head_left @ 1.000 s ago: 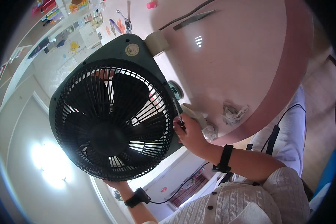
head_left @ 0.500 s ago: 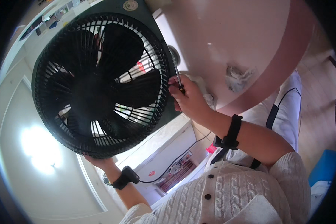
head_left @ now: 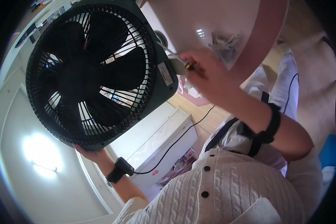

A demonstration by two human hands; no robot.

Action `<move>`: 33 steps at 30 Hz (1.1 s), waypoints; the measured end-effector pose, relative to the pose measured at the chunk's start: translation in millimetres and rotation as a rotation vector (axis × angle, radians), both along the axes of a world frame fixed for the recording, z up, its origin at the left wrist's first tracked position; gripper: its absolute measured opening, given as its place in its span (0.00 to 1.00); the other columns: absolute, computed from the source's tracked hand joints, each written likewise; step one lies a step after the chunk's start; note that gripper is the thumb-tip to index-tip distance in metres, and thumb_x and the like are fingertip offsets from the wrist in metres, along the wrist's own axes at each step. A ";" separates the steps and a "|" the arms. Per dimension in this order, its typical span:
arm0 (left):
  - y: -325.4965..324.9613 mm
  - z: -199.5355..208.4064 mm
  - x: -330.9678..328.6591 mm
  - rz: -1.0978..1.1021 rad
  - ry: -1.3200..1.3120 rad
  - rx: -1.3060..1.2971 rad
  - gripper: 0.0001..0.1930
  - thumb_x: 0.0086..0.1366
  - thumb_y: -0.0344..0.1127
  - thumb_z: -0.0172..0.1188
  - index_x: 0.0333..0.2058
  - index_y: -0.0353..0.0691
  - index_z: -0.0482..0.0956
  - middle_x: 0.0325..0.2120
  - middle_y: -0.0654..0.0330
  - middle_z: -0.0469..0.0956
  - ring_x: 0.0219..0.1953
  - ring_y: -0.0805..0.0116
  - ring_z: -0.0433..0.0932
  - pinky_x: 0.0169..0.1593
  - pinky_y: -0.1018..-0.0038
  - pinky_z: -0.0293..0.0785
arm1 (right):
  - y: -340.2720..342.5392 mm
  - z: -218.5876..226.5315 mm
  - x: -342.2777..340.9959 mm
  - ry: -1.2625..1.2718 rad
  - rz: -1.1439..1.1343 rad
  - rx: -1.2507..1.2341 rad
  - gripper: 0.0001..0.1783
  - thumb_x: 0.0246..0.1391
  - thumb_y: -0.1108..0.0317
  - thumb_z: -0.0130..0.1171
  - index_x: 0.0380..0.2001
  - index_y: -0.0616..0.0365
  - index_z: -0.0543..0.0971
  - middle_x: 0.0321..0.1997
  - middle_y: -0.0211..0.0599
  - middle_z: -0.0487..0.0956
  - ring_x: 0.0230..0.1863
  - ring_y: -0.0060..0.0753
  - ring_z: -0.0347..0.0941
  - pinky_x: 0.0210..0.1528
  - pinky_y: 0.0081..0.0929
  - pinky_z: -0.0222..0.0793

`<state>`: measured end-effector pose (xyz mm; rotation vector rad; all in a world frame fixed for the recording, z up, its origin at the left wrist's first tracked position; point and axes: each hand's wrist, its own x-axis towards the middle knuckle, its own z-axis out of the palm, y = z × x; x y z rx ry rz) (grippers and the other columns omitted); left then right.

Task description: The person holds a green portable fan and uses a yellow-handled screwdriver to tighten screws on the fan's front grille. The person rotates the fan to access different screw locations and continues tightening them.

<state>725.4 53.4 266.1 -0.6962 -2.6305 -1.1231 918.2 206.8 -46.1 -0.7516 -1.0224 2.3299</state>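
A black box fan (head_left: pixel 76 76) with a round ribbed grille and broad dark blades fills the upper left. My left hand (head_left: pixel 91 154) grips its lower edge, the fingers partly hidden behind the frame. In my closed right hand (head_left: pixel 211 74), slightly blurred, is a screwdriver (head_left: pixel 190 67) with a black and yellow handle. Its thin metal shaft points up and left toward the fan's right side; whether the tip touches the frame I cannot tell. A pale printed label (head_left: pixel 165 73) shows on the dark frame's right side.
Beyond my right hand lies a glossy pink tabletop (head_left: pixel 183 22) with a darker rim, bearing a crumpled clear plastic bag (head_left: pixel 227 44). Below the fan stands a white cabinet (head_left: pixel 149 127). A black cable (head_left: pixel 168 152) runs from my left wrist. A blue container (head_left: pixel 329 152) sits far right.
My right hand has moved right with the screwdriver, away from the grille's edge. The fan has shifted up and left and turned somewhat, bringing the label on its frame into sight.
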 end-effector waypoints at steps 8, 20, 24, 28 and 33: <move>9.4 1.4 -0.6 0.013 -0.061 0.023 0.33 0.70 0.57 0.45 0.64 0.38 0.61 0.63 0.53 0.65 0.64 0.53 0.65 0.65 0.56 0.67 | 25.2 -5.4 16.1 -0.196 0.209 0.655 0.14 0.53 0.68 0.61 0.44 0.52 0.77 0.36 0.39 0.80 0.33 0.40 0.80 0.35 0.32 0.74; 5.3 -4.1 0.5 -0.051 0.069 0.014 0.40 0.62 0.42 0.64 0.67 0.37 0.52 0.63 0.45 0.61 0.63 0.51 0.64 0.66 0.58 0.63 | 16.5 -4.0 4.1 -0.162 0.106 0.734 0.13 0.50 0.71 0.62 0.41 0.52 0.76 0.37 0.33 0.79 0.29 0.42 0.78 0.31 0.34 0.74; 5.8 -3.4 -0.9 -0.044 0.055 0.079 0.46 0.57 0.40 0.70 0.67 0.37 0.51 0.63 0.45 0.60 0.62 0.52 0.65 0.66 0.59 0.62 | 15.0 -3.3 6.7 -0.179 0.090 0.760 0.13 0.50 0.71 0.62 0.41 0.51 0.76 0.36 0.31 0.79 0.29 0.41 0.78 0.30 0.34 0.74; 2.4 -0.2 -3.3 -0.063 0.033 0.055 0.44 0.59 0.40 0.68 0.67 0.37 0.51 0.63 0.46 0.60 0.62 0.53 0.66 0.66 0.60 0.63 | 14.5 -2.1 4.9 -0.160 0.060 0.759 0.12 0.50 0.70 0.62 0.40 0.51 0.76 0.35 0.31 0.78 0.28 0.40 0.78 0.29 0.34 0.74; 0.0 1.9 -4.2 -0.098 0.006 0.021 0.40 0.63 0.38 0.64 0.67 0.38 0.51 0.63 0.47 0.61 0.61 0.55 0.66 0.66 0.61 0.63 | 12.9 -3.8 3.7 -0.159 0.025 0.793 0.12 0.51 0.69 0.62 0.40 0.50 0.76 0.34 0.31 0.78 0.27 0.40 0.78 0.29 0.34 0.74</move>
